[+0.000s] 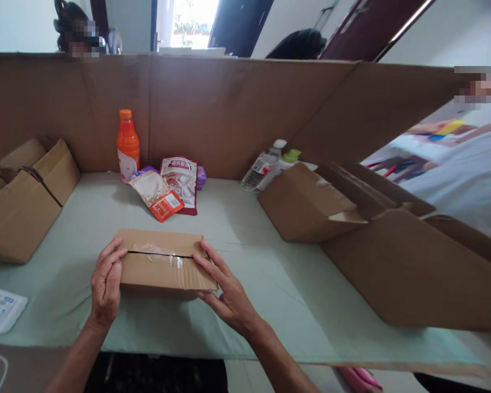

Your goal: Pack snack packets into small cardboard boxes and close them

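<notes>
A small cardboard box (159,275) lies in front of me on the table, its top flaps folded together along a dark seam with clear tape over it. My left hand (107,281) grips the box's left end, the fingers bent over the top edge. On the right end, my right hand (225,286) holds the box with fingers on top and the thumb low at the near corner. Behind the box lie a white-and-orange food pouch (157,194) and a red-and-white food pouch (180,183), with an orange bottle (127,147) upright beside them.
Larger open cardboard boxes stand left (33,207) and right (413,267). A clear water bottle (262,168) and a green-capped bottle (286,159) lean near the right boxes. A cardboard wall (229,114) closes the back. A white packet (2,308) lies front left. A person's sleeve (462,169) shows at right.
</notes>
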Demonstrator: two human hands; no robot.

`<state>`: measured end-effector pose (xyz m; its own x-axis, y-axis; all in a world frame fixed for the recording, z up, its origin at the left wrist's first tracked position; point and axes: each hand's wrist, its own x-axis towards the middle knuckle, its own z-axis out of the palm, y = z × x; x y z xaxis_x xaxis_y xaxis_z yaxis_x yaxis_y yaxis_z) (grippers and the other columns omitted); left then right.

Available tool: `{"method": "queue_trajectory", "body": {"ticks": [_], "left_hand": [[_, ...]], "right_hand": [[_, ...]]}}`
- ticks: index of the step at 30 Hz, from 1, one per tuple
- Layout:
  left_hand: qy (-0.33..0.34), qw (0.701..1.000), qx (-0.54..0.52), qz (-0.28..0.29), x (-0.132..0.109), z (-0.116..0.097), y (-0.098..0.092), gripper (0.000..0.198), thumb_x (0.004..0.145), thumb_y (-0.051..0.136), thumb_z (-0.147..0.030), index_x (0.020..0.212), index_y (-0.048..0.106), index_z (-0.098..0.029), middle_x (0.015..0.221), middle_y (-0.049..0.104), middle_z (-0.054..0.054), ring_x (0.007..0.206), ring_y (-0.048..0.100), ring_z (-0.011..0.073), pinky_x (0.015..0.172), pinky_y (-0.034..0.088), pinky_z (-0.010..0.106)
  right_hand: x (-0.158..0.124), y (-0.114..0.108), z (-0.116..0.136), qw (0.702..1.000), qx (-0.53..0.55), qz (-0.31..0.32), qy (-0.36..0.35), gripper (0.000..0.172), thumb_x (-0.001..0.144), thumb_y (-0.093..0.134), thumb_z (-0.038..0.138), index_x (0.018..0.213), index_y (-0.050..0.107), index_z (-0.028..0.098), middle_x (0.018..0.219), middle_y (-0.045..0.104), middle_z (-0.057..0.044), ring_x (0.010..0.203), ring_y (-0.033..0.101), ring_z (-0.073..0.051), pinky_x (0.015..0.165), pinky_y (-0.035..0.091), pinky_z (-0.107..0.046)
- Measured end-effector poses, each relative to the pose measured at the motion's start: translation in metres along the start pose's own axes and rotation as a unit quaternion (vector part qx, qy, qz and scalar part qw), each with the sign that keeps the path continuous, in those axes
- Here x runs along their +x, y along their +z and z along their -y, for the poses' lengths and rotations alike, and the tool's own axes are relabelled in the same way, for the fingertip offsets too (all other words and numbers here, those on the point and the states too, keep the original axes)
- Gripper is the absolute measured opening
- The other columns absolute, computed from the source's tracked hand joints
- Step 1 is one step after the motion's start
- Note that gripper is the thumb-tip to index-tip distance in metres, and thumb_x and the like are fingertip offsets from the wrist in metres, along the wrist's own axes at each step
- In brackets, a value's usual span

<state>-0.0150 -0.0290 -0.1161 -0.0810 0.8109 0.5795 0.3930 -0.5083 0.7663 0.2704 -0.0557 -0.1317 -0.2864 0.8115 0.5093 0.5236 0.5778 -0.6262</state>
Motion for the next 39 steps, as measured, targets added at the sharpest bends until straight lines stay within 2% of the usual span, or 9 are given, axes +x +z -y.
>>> {"method": "queue_trajectory", "body": {"ticks": [5, 9, 13, 18, 22, 26, 31, 34, 39], "left_hand": [[0.007, 1.000, -0.005, -0.004, 0.006, -0.005, 0.007, 0.027, 0.102, 0.047, -0.030, 0.112, 0.072, -0.024, 0.135, 0.066, 0.006, 0.128, 0.060, 0.0214, 0.111, 0.045, 0.043], [0.025, 0.999, -0.031, 0.034, 0.026, -0.015, 0.049, 0.027, 0.101, 0.048, -0.031, 0.110, 0.072, -0.022, 0.132, 0.067, 0.008, 0.125, 0.061, 0.0229, 0.111, 0.046, 0.045], [0.065, 0.983, -0.117, 0.123, 0.047, -0.038, 0.144, 0.029, 0.101, 0.045, -0.030, 0.108, 0.072, -0.019, 0.130, 0.067, 0.011, 0.123, 0.063, 0.0244, 0.109, 0.048, 0.047], [0.111, 0.949, -0.178, 0.236, 0.038, -0.079, 0.286, 0.030, 0.099, 0.043, -0.025, 0.105, 0.072, -0.020, 0.127, 0.070, 0.011, 0.120, 0.066, 0.0219, 0.107, 0.051, 0.041], [0.135, 0.920, -0.189, 0.317, 0.027, -0.109, 0.378, 0.029, 0.097, 0.043, -0.018, 0.101, 0.072, -0.020, 0.123, 0.073, 0.009, 0.115, 0.068, 0.0187, 0.104, 0.052, 0.034], [0.141, 0.909, -0.152, 0.361, 0.035, -0.135, 0.441, 0.026, 0.097, 0.046, -0.014, 0.102, 0.071, -0.020, 0.119, 0.074, 0.008, 0.114, 0.066, 0.0209, 0.105, 0.049, 0.038], [0.118, 0.925, -0.075, 0.354, 0.038, -0.145, 0.459, 0.026, 0.098, 0.051, -0.024, 0.117, 0.067, -0.017, 0.136, 0.063, 0.014, 0.131, 0.050, 0.0313, 0.114, 0.035, 0.051], [0.105, 0.923, -0.047, 0.367, 0.018, -0.137, 0.444, 0.042, 0.097, 0.050, -0.025, 0.136, 0.055, -0.013, 0.149, 0.050, 0.020, 0.136, 0.044, 0.0333, 0.115, 0.034, 0.052], [0.114, 0.880, -0.027, 0.460, -0.018, -0.123, 0.406, 0.046, 0.095, 0.049, -0.030, 0.139, 0.054, -0.015, 0.142, 0.058, 0.018, 0.130, 0.056, 0.0322, 0.109, 0.045, 0.051]], "right_hand": [[-0.005, -0.004, 0.006, 0.999, -0.021, -0.028, -0.016, 0.066, 0.099, 0.059, 0.030, 0.159, 0.034, 0.032, 0.165, 0.033, -0.010, 0.151, 0.034, -0.027, 0.120, 0.039, -0.048], [-0.021, -0.036, -0.003, 0.995, -0.074, -0.070, 0.003, 0.064, 0.098, 0.060, 0.032, 0.158, 0.038, 0.027, 0.162, 0.038, -0.014, 0.149, 0.037, -0.029, 0.118, 0.041, -0.048], [-0.063, -0.093, -0.020, 0.973, -0.166, -0.149, 0.065, 0.057, 0.098, 0.060, 0.032, 0.153, 0.045, 0.025, 0.158, 0.043, -0.016, 0.145, 0.044, -0.030, 0.114, 0.045, -0.050], [-0.143, -0.155, -0.035, 0.912, -0.277, -0.249, 0.173, 0.051, 0.098, 0.059, 0.039, 0.146, 0.053, 0.023, 0.155, 0.047, -0.015, 0.142, 0.048, -0.031, 0.114, 0.043, -0.054], [-0.184, -0.173, -0.043, 0.850, -0.335, -0.310, 0.262, 0.053, 0.097, 0.058, 0.050, 0.142, 0.057, 0.021, 0.152, 0.050, -0.016, 0.137, 0.052, -0.033, 0.107, 0.051, -0.052], [-0.184, -0.177, -0.057, 0.784, -0.395, -0.359, 0.318, 0.058, 0.096, 0.056, 0.057, 0.138, 0.059, 0.017, 0.148, 0.052, -0.019, 0.131, 0.056, -0.037, 0.097, 0.056, -0.054], [-0.155, -0.180, -0.078, 0.732, -0.460, -0.390, 0.318, 0.058, 0.098, 0.052, 0.056, 0.136, 0.060, 0.012, 0.143, 0.053, -0.025, 0.133, 0.052, -0.042, 0.106, 0.044, -0.064], [-0.138, -0.182, -0.088, 0.720, -0.471, -0.395, 0.323, 0.061, 0.099, 0.050, 0.055, 0.136, 0.059, 0.008, 0.142, 0.052, -0.029, 0.133, 0.050, -0.046, 0.104, 0.042, -0.068], [-0.138, -0.182, -0.094, 0.739, -0.434, -0.400, 0.326, 0.073, 0.098, 0.048, 0.061, 0.147, 0.049, 0.007, 0.147, 0.046, -0.030, 0.138, 0.042, -0.050, 0.106, 0.038, -0.072]]}}
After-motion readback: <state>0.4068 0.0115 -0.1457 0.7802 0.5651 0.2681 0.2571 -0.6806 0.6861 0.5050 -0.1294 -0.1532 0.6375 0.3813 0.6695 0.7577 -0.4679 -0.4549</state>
